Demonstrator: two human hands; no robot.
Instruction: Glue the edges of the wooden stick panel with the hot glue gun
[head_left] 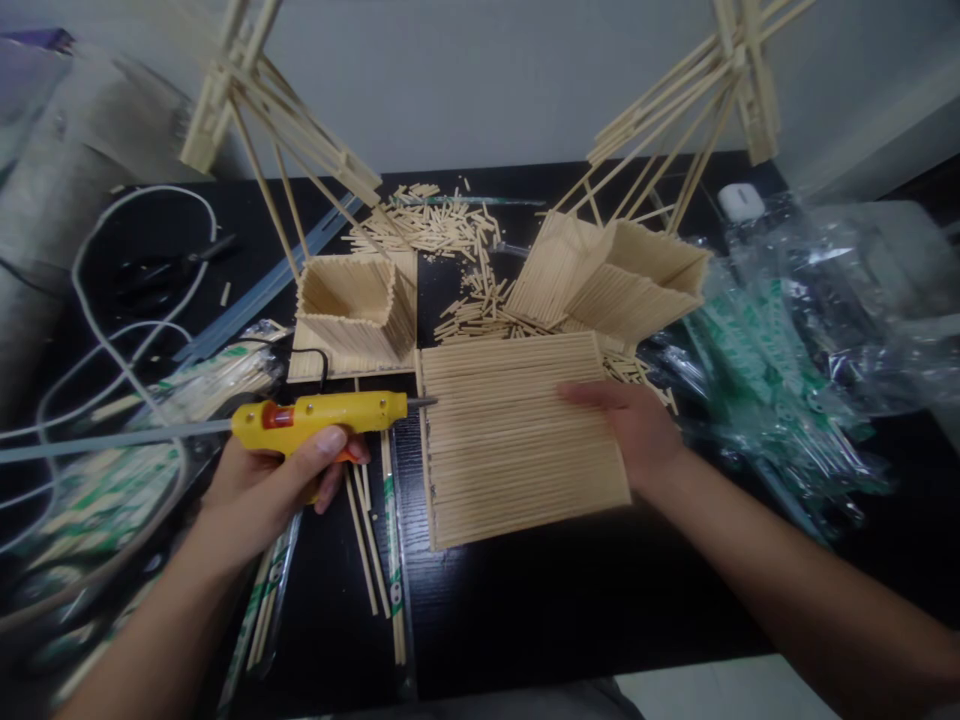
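My left hand (292, 475) is wrapped round the handle of a yellow glue gun (330, 412), with a long glue stick (142, 437) coming out of its back. The gun's metal nozzle points right, at the left edge of a square panel (510, 440) made of wooden sticks laid side by side. Whether the nozzle touches that edge I cannot tell. My right hand (634, 425) grips the panel by its right side, with fingers over its face and the rest hidden. The panel is held slightly tilted above the black table.
Behind stand two stick models, with a square box (349, 290) at left and a tilted box (637, 275) at right. Cut stick pieces (442, 225) lie between them. Clear wrappers (780, 360) heap at right. A white cable (82, 260), scissors (154, 280) and packed sticks (394, 560) are at left.
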